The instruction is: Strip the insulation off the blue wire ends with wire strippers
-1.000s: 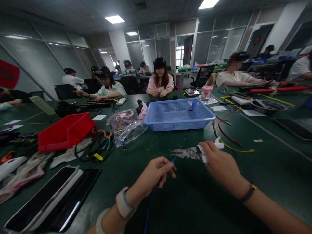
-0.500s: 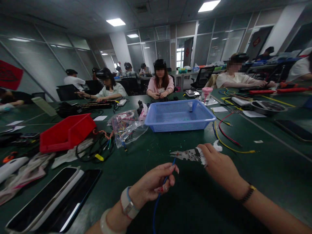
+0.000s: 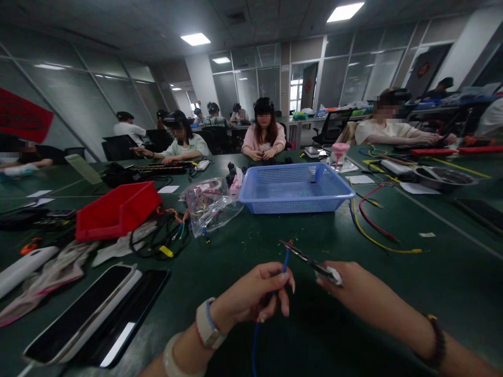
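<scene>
Wire [image 3: 286, 259], slim and bright blue, rises almost straight above the left hand [image 3: 261, 296], its top meeting the nose of the pliers [image 3: 304, 257]; below, it drops from the same hand in a slack curve over the near side of the table [image 3: 463, 293]. From where I stand the pliers show edge-on, thin and dark, with a glint of metal and a speck of orange-red near the tip. Whether their jaws bite the wire, I can't make out.

The left hand pinches the wire between thumb and forefinger, its other fingers loosely curled beneath. The right hand is wrapped around the pliers' white-covered handles; how far those are spread is hidden from me.

Around them, from the left, lie limp, creased fabric gloves [image 3: 65, 277], then two flat phones [image 3: 82, 314] with glossy black faces, side by side. Beyond is a red bin [image 3: 118, 217] of smooth plastic with sloping sides. Next comes a crinkled, see-through bag [image 3: 208, 209] with coloured bits inside, then a blue basket [image 3: 291, 207], oblong, its plastic walls perforated and flaring to the rim. Past it a supple yellow cable [image 3: 401, 251] bends across the matt green tabletop, and farther right sits a round, shiny metal bowl [image 3: 448, 180].
</scene>
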`<state>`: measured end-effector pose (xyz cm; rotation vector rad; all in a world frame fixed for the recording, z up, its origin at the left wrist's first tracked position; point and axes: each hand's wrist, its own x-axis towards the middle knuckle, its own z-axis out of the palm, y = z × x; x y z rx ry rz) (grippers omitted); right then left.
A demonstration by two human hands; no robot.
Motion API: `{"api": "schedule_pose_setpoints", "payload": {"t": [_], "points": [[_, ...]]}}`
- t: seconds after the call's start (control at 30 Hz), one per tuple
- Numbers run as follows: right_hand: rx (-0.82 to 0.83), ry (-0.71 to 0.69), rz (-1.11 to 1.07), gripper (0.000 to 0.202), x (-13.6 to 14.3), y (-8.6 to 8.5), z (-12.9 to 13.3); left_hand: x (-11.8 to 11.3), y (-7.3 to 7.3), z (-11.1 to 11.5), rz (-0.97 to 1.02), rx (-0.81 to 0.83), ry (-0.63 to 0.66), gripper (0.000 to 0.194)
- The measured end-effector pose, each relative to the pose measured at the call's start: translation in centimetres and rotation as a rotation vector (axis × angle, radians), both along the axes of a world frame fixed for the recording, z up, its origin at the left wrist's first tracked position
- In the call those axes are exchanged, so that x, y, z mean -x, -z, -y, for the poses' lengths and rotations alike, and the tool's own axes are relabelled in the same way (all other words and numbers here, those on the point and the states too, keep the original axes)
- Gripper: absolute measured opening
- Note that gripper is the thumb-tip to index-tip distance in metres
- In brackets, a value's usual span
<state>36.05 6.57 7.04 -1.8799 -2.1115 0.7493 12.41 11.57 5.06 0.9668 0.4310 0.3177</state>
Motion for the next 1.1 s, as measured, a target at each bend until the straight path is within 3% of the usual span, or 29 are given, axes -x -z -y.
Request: {"api": "schedule_pose_setpoints", "payload": {"t": [0.27,0.47,0.63,0.73,0.87,1.1], "points": [[0.62,-0.113,-0.579,0.027,-0.6,0.1,-0.1,0.2,0.0,-0.3,-0.078,-0.111,0.049,0.029],[0.965,-0.136,-1.118,0.025,0.5,2.2,0.0,0.3,0.7,-0.7,-0.065,-0.125,0.052,0.031],[1.18,-0.206,-1.31,0.027,1.1,3.8,-0.2,0.5,1.1,-1.1,-0.069,-0.151,0.05,0.034],[1.2,-0.204,-1.317,0.026,0.9,3.9,-0.3,0.5,1.1,-1.2,-0.083,-0.168,0.051,0.034],[1.046,-0.145,-1.234,0.023,0.1,3.0,-0.5,0.3,0.4,-0.8,-0.127,-0.199,-0.001,0.033],[0.888,-0.026,-1.067,0.026,-0.8,1.7,-0.6,-0.4,-0.6,-0.2,-0.245,-0.395,-0.238,0.03]]}}
